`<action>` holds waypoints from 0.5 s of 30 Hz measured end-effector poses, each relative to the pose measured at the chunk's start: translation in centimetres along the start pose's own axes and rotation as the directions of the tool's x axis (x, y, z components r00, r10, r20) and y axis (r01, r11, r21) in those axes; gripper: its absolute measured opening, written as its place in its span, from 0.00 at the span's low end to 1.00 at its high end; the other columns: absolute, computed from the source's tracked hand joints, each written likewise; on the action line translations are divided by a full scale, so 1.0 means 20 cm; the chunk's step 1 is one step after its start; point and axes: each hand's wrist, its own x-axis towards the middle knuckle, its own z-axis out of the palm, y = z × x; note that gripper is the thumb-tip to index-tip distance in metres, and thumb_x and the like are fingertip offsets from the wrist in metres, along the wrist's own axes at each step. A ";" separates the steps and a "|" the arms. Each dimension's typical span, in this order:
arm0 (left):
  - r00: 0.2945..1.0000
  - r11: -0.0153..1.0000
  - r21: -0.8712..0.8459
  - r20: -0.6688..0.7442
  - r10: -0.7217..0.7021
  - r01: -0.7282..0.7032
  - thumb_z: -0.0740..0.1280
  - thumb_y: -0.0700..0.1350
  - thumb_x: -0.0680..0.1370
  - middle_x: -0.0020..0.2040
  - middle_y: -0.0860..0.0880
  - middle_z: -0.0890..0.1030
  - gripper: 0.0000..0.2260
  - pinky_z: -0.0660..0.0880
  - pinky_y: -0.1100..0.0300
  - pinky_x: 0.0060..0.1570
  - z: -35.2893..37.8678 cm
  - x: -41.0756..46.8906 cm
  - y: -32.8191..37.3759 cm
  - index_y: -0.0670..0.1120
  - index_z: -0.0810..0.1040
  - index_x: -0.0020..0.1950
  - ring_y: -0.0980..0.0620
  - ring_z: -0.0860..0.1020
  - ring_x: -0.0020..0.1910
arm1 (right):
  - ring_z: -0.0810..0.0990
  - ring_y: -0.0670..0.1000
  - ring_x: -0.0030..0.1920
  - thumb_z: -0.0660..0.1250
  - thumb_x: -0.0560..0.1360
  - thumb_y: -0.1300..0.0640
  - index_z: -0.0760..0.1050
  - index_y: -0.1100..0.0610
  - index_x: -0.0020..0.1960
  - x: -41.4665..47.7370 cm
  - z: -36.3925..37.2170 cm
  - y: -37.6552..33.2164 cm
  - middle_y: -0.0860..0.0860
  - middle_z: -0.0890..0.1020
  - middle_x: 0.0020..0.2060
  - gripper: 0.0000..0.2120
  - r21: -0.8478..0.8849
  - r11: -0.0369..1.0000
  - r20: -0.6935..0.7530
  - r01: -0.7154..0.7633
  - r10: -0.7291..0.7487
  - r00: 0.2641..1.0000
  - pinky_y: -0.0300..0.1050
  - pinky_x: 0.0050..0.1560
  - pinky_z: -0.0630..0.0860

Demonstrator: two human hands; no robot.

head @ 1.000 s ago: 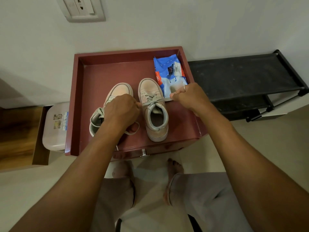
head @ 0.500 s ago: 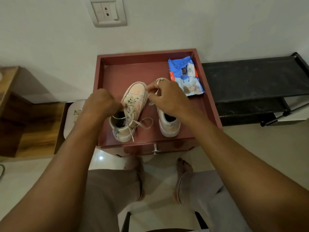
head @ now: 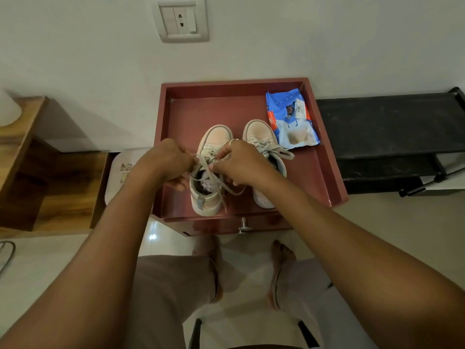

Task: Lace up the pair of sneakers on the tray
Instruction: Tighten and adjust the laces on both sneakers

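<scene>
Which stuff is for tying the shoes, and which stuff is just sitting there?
For the job: the sneaker being laced, its lace, the other sneaker, the tray, the left hand and right hand, both pinching the lace.

Just lying about: blue packet, black rack, wall socket.

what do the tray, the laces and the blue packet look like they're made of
Tray: probably wood with a dark red painted or lacquered coat; its walls and floor show a soft sheen, though coated board is possible. Laces: flat woven fabric, grey and matte; they bend and hang limp. Packet: thin printed plastic film, glossy and crinkled.
</scene>
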 end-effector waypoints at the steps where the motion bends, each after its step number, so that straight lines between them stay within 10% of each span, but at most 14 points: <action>1: 1.000 1.000 -0.007 0.000 0.010 -0.010 0.67 0.43 0.79 0.41 0.40 0.84 0.07 0.83 0.45 0.43 0.00 0.00 0.00 0.41 0.81 0.48 0.39 0.84 0.41 | 0.85 0.56 0.35 0.74 0.74 0.53 0.81 0.53 0.44 0.00 -0.01 0.00 0.52 0.86 0.38 0.04 0.024 0.999 0.020 -0.026 0.026 0.999 0.52 0.40 0.84; 9: 0.927 0.836 -0.411 -0.245 0.284 -0.364 0.61 0.44 0.81 0.40 0.46 0.83 0.07 0.80 0.49 0.47 -0.01 -0.01 0.06 0.45 0.77 0.47 0.50 0.81 0.38 | 0.83 0.51 0.37 0.66 0.75 0.61 0.80 0.55 0.49 0.03 -0.06 -0.01 0.56 0.86 0.43 0.06 0.299 0.933 0.098 -0.199 0.178 0.979 0.48 0.41 0.83; 15: 0.796 0.712 -0.379 -0.418 0.438 -0.591 0.60 0.54 0.83 0.33 0.46 0.76 0.15 0.76 0.57 0.33 0.00 -0.04 0.08 0.44 0.78 0.47 0.52 0.74 0.29 | 0.79 0.51 0.31 0.61 0.82 0.47 0.80 0.55 0.51 0.03 -0.05 -0.01 0.54 0.83 0.34 0.14 0.244 0.961 0.089 -0.132 0.113 0.990 0.45 0.34 0.78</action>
